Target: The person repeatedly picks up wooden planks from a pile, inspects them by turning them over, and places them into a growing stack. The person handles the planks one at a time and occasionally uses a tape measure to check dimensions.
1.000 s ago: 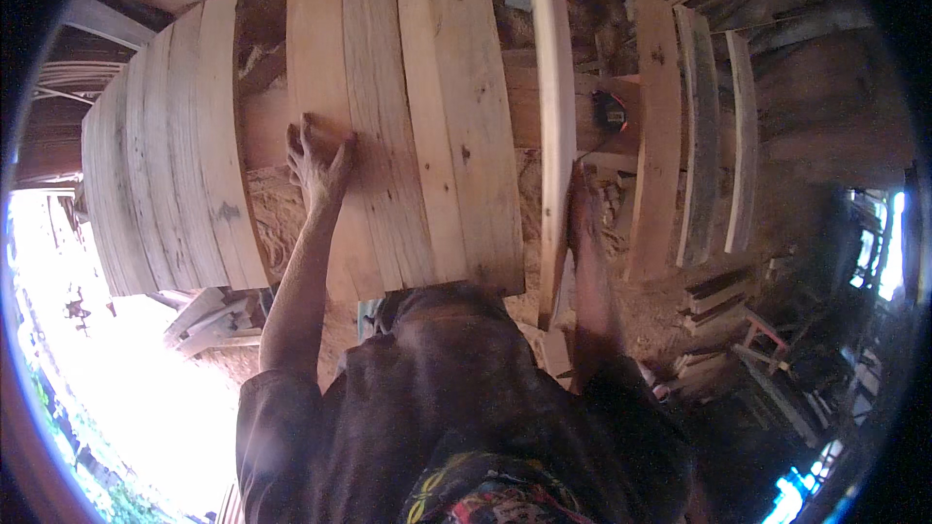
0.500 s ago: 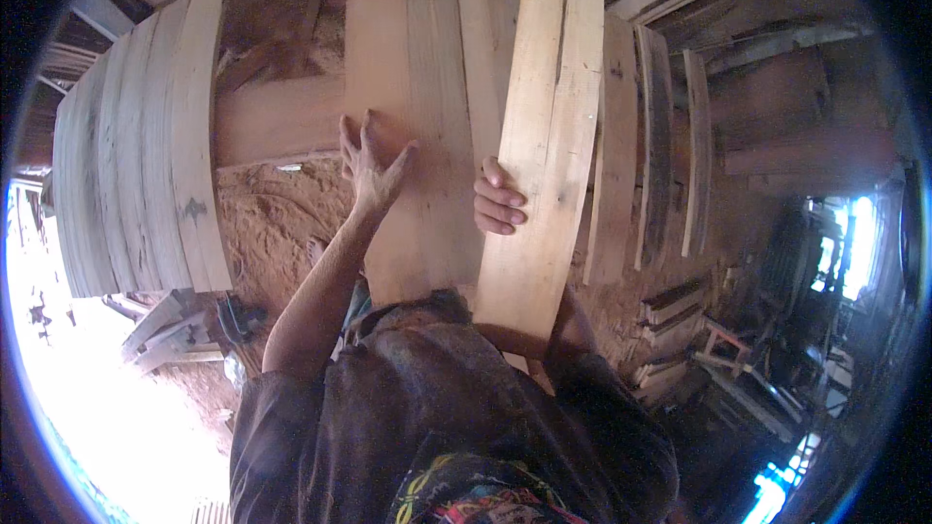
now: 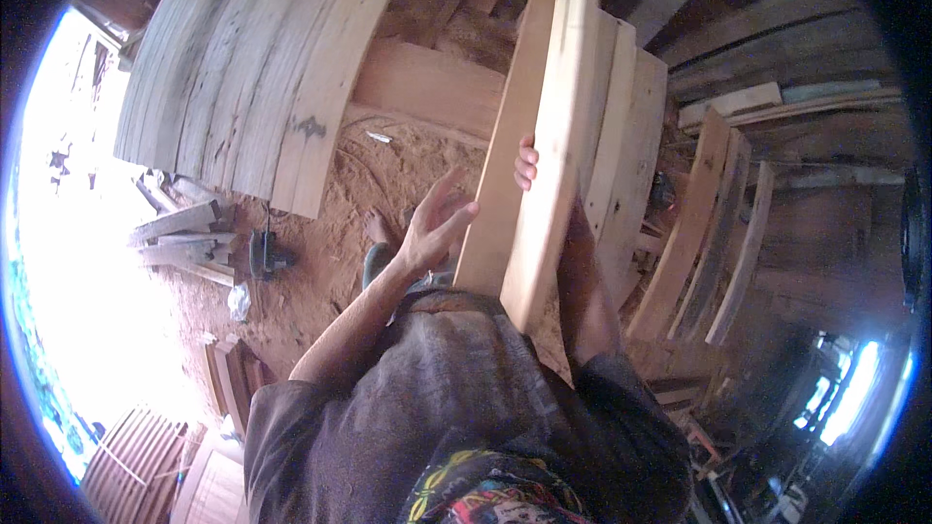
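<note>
My right hand (image 3: 525, 163) grips a long pale wooden plank (image 3: 566, 87) by its left edge, with only the fingers in sight. The plank is tipped partly on its edge and rises away from my waist. To its left lies a smoother, redder board (image 3: 507, 126). My left hand (image 3: 437, 230) has its fingers apart and holds nothing. Its thumb tip is at that board's left edge; whether it touches is unclear. More pale planks (image 3: 626, 126) lie side by side right of the held one.
A wide row of joined grey-tan planks (image 3: 243, 68) stands at the left. Sawdust (image 3: 374, 170) covers the ground between. Scrap wood (image 3: 189, 233) is heaped near the bright left opening. Narrow planks (image 3: 689, 223) lean at the right.
My view has turned, so the plank row on the left sits higher. The held plank has tipped onto its edge. My left hand has come off the board's face to its left edge.
</note>
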Demonstrator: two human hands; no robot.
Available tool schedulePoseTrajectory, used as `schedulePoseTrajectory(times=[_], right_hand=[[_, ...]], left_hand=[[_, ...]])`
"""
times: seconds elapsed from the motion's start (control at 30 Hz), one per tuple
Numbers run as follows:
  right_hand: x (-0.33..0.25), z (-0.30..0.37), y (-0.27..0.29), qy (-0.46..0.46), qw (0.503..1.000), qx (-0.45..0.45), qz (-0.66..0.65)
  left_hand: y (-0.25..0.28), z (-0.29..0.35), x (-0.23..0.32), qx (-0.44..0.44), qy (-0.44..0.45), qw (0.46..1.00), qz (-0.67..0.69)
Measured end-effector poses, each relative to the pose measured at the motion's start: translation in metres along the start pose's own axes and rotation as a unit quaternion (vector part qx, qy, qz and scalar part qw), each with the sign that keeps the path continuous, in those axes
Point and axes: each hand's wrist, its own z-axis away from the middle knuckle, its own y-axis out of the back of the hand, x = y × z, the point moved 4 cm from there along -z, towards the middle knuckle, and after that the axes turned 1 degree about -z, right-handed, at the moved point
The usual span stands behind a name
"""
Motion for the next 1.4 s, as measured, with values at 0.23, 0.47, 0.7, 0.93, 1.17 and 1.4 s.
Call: schedulePoseTrajectory(times=[0.23,0.47,0.7,0.93,1.17,1.4], right_hand=[[0.029,-0.071,0.006,0.007,0.478,0.608,0.634],[0.078,-0.082,0.05,0.066,0.405,0.557,0.722],[0.08,-0.123,0.007,0.003,0.464,0.487,0.74],[0.037,-0.107,0.046,-0.246,0.339,0.383,0.823],[0.021,-0.158,0.03,-0.284,0.427,0.494,0.702],[0.044,-0.225,0.071,-0.251,0.463,0.374,0.763]], left_hand=[[0.054,0.049,0.001,0.04,-0.015,0.998,0.038],[0.126,0.051,-0.072,0.157,0.185,0.948,0.206],[0.157,0.047,-0.111,0.164,0.209,0.904,0.334],[0.154,0.053,-0.061,0.28,0.071,0.95,0.124],[0.174,0.062,-0.078,0.303,0.08,0.935,0.167],[0.204,0.063,-0.07,0.358,0.026,0.908,0.215]])
